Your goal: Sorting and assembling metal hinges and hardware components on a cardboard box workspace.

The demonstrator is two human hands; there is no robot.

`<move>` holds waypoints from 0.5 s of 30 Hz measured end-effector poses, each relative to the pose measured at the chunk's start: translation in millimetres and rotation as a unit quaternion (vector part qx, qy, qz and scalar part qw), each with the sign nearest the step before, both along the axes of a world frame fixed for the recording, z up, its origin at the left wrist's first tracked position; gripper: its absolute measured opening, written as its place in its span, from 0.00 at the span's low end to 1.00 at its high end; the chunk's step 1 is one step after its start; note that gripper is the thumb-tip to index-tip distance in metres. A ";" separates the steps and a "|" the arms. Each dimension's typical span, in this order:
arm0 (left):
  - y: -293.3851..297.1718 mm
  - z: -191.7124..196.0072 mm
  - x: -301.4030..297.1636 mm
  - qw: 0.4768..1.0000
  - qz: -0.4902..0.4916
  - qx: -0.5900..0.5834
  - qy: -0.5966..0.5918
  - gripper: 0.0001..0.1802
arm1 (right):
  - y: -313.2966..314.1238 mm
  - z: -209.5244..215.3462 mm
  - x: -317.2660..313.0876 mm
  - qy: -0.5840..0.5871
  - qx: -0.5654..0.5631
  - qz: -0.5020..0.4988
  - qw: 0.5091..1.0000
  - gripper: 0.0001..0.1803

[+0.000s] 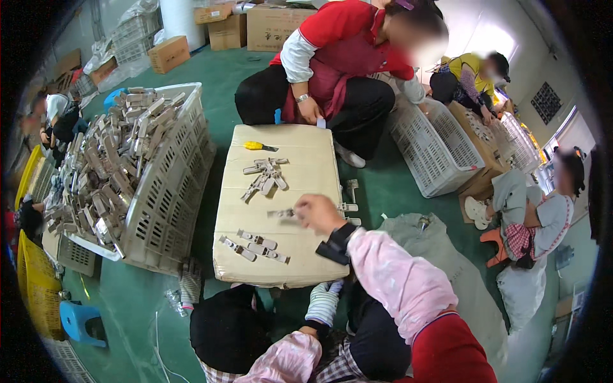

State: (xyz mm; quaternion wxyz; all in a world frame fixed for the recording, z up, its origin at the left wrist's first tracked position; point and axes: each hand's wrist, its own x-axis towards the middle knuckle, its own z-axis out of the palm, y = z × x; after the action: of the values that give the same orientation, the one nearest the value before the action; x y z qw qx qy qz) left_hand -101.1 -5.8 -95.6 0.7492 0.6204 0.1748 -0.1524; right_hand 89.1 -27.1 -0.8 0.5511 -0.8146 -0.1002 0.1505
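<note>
My right hand point(317, 214), blurred by motion, reaches over a cardboard-covered worktop point(249, 185), its fingers closed on a small silvery clip-like metal fitting point(283, 213). Similar fittings point(260, 246) lie in a group at the near left of the worktop. Farther off is a loose pile of more fittings point(267, 175). Beyond that pile rests a yellow-handled tool point(255, 146) with a dark blade. In a striped whitish glove, my left hand point(322, 303) is low against the near edge of the worktop; its fingers are partly hidden, so what it holds, if anything, cannot be made out.
A white crate point(167, 191) heaped with metal fittings stands left. Across the worktop crouches a person in red point(345, 64), one hand at its far edge. Another white crate point(434, 147) is far right; a large pale sack point(440, 262) lies nearer. A blue stool point(83, 322) sits lower left.
</note>
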 end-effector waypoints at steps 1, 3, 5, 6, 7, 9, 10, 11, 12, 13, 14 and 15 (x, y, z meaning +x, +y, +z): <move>0.8 -2.9 0.1 1.000 0.002 -0.001 -0.008 0.20 | -11.7 1.8 13.7 -0.014 0.030 -0.006 0.999 0.07; 2.3 -1.3 0.0 1.000 -0.013 0.023 -0.007 0.20 | -43.1 3.1 38.7 -0.055 0.045 -0.031 0.997 0.08; 5.4 1.1 -0.8 0.999 -0.010 0.044 -0.013 0.20 | -69.6 1.6 52.2 -0.065 0.035 -0.094 0.993 0.09; 3.7 1.5 -0.7 0.999 -0.011 0.048 -0.015 0.20 | -88.6 -5.9 61.9 -0.063 0.060 -0.115 0.989 0.09; 4.0 -0.4 -1.5 0.998 -0.009 0.053 -0.014 0.20 | -100.8 -9.7 65.6 -0.034 0.077 -0.141 0.986 0.09; 3.9 5.4 -1.9 0.999 -0.003 0.047 -0.003 0.20 | -120.4 -18.5 70.9 0.004 0.092 -0.182 0.979 0.09; 3.2 3.4 -0.7 0.999 -0.005 0.041 0.003 0.19 | -128.8 -22.9 72.5 0.011 0.091 -0.198 0.976 0.09; 2.5 0.6 -0.4 0.999 -0.008 0.035 0.008 0.19 | -135.7 -27.7 74.8 0.018 0.089 -0.214 0.973 0.08; 3.5 -1.9 -1.4 0.999 -0.010 0.030 0.016 0.18 | -136.1 -30.9 75.7 0.019 0.082 -0.211 0.974 0.08; 4.0 -3.9 -1.7 0.999 -0.008 0.028 0.013 0.18 | -136.2 -33.9 76.6 0.020 0.074 -0.209 0.975 0.08; 3.9 -5.5 -2.6 1.000 -0.002 0.017 0.009 0.18 | -136.3 -37.0 77.1 0.021 0.067 -0.208 0.976 0.07; 4.5 1.0 -2.3 1.000 0.002 0.005 0.004 0.18 | -137.0 -40.9 77.1 0.016 0.058 -0.198 0.978 0.07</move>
State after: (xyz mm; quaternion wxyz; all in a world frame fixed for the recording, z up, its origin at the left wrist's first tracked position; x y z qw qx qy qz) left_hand -103.4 -1.3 -94.6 0.7457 0.6233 0.1798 -0.1522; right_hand 166.2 -164.1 -41.7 0.6175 -0.7826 0.0632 0.0460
